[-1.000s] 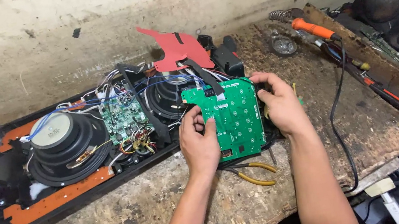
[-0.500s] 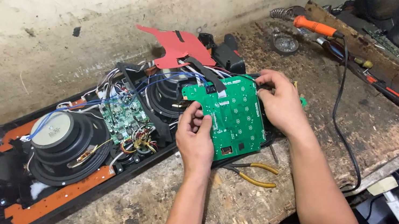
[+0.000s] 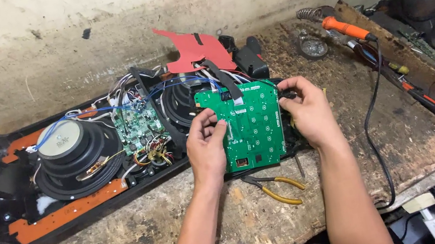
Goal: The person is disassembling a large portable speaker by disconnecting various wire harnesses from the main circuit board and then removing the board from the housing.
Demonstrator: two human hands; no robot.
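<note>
Green circuit board (image 3: 251,125) bears rows of round pads.

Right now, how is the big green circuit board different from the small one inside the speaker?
The big green board is held by the left hand and right hand; the small board sits untouched between the speaker cones. The big one is plainer; the small one is crowded with wires. Both are green.
</note>
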